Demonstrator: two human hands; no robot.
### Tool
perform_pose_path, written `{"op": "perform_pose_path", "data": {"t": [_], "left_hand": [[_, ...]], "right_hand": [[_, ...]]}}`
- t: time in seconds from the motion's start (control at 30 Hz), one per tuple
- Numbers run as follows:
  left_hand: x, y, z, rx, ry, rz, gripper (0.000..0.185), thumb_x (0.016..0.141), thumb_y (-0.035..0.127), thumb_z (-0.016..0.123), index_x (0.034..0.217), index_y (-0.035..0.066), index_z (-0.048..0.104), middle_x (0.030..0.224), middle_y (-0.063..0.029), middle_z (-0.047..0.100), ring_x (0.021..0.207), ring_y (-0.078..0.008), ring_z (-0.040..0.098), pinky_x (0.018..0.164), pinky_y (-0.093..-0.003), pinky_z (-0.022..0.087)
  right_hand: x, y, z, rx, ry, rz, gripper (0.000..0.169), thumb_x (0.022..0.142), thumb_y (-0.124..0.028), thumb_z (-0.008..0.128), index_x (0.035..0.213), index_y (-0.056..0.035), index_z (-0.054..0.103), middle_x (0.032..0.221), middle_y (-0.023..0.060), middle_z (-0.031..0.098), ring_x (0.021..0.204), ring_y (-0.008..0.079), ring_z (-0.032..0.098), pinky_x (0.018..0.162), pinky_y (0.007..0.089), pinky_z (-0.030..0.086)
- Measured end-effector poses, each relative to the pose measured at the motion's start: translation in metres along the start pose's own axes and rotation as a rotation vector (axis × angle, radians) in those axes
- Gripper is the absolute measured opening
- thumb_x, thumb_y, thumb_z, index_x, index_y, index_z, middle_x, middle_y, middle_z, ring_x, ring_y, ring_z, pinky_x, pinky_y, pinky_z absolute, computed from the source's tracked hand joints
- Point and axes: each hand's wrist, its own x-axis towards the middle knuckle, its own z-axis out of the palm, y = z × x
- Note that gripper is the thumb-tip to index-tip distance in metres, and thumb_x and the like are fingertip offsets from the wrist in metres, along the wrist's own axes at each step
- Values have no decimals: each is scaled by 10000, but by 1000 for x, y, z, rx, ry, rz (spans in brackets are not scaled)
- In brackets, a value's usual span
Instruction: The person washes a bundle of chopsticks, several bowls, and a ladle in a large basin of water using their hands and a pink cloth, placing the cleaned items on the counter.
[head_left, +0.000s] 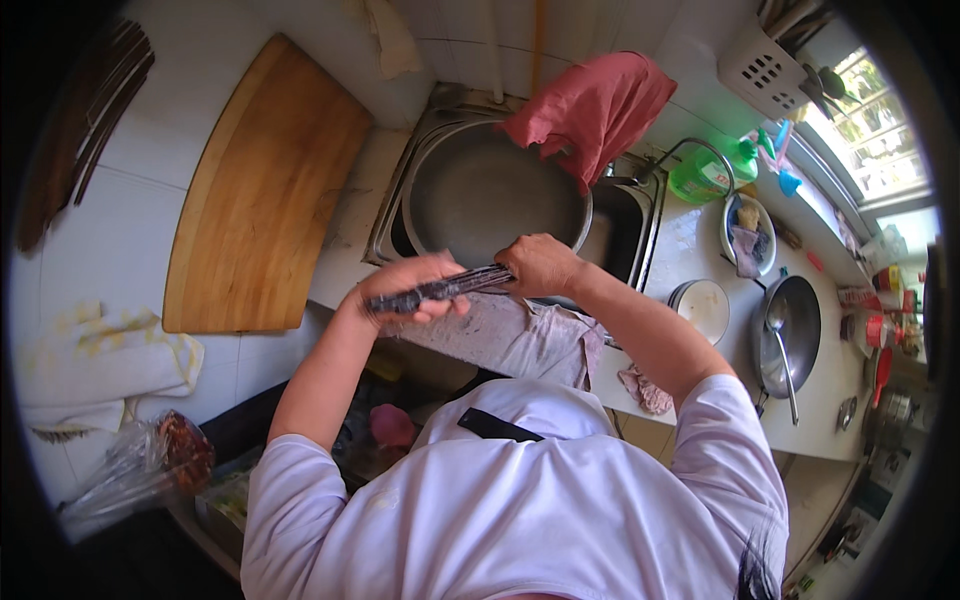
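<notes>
A bundle of dark, thin sticks, apparently chopsticks (457, 286), is held slantwise in front of the sink. My right hand (544, 264) grips its right end, knuckles up. Across the palm of my left hand (411, 289) lies the other end, with fingertips showing below it; this hand is blurred by motion. Whitish streaks mark the sticks. Just beyond my hands, a large round metal basin (491, 184) sits over the left part of the steel sink (390, 217). A wet-looking grey cloth (540, 337) hangs along the counter's front edge below my hands.
A red cloth (600, 105) hangs over the basin's far right. A wooden cutting board (262, 195) leans against the left wall. On the right counter are stacked plates (703, 307), a wok (806, 330) with a ladle (784, 360), a bowl of cloths (769, 251) and a green bottle (701, 178).
</notes>
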Motion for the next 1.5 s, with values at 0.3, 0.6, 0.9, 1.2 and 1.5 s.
{"op": "perform_pose_path", "data": {"t": [0.3,0.6,0.9,1.2,1.5], "left_hand": [[88,-44,-17,-325,54,898,416,899,500,523,756,112,568,602,-10,505,620,-174,540,866,-369,460],[113,-5,-48,-729,590,991,473,896,457,564,581,170,358,489,55,277,419,-82,267,471,-251,265],[158,-16,-70,-637,712,892,461,906,460,548,640,124,378,595,-4,435,572,-166,485,603,-334,470],[156,-34,-52,-692,226,699,853,842,748,246,1444,144,268,1465,-18,309,1314,-225,324,1104,-374,225],[169,-34,-95,-676,68,842,676,900,648,301,1416,211,310,1443,9,347,1308,-237,346,1027,-393,333]], "right_hand": [[6,12,60,1765,-839,229,718,823,-729,407,769,-29,556,503,6,422,406,115,376,379,251,330],[4,12,63,1633,148,534,496,974,-433,369,1019,-9,621,819,87,650,720,127,583,670,260,469],[73,30,103,20,823,578,341,939,-273,431,1056,18,567,1081,225,571,1007,354,546,864,421,424],[115,48,95,500,597,642,501,965,-364,329,1359,-63,403,1417,218,342,1289,391,343,1050,500,274],[110,23,118,256,487,502,507,963,-360,319,1377,-75,383,1453,157,320,1362,324,257,1089,519,193]]}}
